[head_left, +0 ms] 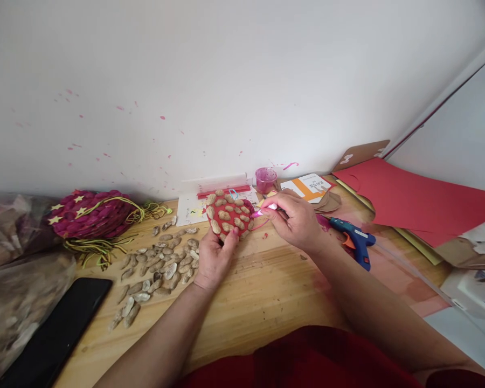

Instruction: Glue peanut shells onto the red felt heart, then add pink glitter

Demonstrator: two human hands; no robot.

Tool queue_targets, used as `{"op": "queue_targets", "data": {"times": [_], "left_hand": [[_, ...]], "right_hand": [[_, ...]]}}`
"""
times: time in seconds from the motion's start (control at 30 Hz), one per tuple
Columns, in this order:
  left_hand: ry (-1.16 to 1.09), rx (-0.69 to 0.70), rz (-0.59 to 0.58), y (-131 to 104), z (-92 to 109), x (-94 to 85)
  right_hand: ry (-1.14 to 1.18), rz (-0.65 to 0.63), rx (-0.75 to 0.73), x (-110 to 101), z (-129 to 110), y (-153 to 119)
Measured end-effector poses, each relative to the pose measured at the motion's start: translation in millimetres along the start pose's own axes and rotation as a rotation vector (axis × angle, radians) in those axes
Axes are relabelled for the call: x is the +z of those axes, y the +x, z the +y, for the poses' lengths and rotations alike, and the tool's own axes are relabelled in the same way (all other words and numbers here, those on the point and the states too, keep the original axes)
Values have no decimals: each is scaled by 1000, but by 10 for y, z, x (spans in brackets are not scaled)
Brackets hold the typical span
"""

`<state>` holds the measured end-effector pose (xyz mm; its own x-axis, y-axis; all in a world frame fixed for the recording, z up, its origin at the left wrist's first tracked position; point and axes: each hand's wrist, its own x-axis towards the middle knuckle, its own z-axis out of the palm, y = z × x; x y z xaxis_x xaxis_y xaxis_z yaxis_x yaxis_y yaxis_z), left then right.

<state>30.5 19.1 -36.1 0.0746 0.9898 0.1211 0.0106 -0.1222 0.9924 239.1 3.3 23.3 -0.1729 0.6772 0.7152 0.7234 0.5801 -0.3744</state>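
A red piece (229,217) covered with peanut shells is held up over the table by my left hand (217,253), its thumb on the lower front edge. Some shells along the piece's right edge are coloured magenta. My right hand (295,218) grips a white paintbrush (272,207), whose pink tip is at that right edge. Many loose peanut shells (161,264) lie on the table to the left of my left hand.
Behind stand a pink-stained cup (265,180) and a white and orange card (305,187). A blue glue gun (359,242) and red sheets (420,199) lie right. At left are a magenta woven bundle (92,215), a black phone (56,334) and plastic bags (20,302).
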Motion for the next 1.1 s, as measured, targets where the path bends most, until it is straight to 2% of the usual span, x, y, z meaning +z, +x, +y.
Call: {"op": "queue_targets", "data": {"times": [0.23, 0.37, 0.63, 0.83, 1.1], "left_hand": [[-22, -40, 11, 14, 19, -2], [7, -19, -4, 11, 20, 1], [61, 27, -29, 7, -22, -7], [84, 39, -17, 21, -17, -16], [-12, -46, -31, 42, 8, -8]], "right_hand": [[6, -15, -13, -6, 0, -5], [11, -9, -10, -5, -1, 0], [-28, -67, -103, -3, -3, -2], [-13, -51, -76, -20, -9, 6], [8, -7, 9, -47, 2, 7]]}}
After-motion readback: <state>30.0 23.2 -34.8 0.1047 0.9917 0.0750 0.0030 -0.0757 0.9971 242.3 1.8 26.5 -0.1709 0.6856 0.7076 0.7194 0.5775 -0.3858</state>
